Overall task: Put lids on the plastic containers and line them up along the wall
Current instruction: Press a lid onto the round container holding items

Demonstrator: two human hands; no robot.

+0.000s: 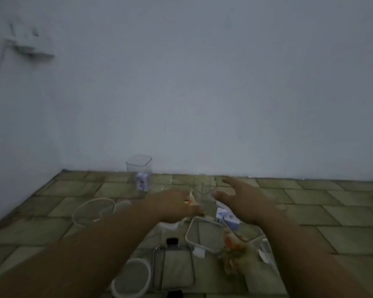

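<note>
The person is reaching both bare arms out over the tiled floor [310,203] toward the pale wall [202,93]. The room is dim and the view is smearing, so fine detail is getting lost.

The left hand [172,204] and the right hand [237,196] are flanking a clear container [200,187] that is standing upright between them, a little short of the wall. The right hand is lying spread, fingers straight and apart, thumb toward the container; I cannot tell whether it is touching. The left hand is sitting just at the container's other side with something orange and white showing by its fingers. Whether that hand is gripping anything, I cannot tell.

A second, square container [139,172] is standing lidless against the wall, to the left of the hands, with a blue and white label low on its front.

Nearer the person, loose pieces are lying scattered on the floor:
- A round lid [94,211] is lying under the left forearm's far side.
- A square lid [205,233] is lying between the forearms.
- A rectangular tub [173,268] with black clips is sitting near a round tub [131,278].
- A crumpled orange wrapper [233,251] is lying by the right forearm.

A wall socket [26,43] is showing high on the left.
</note>
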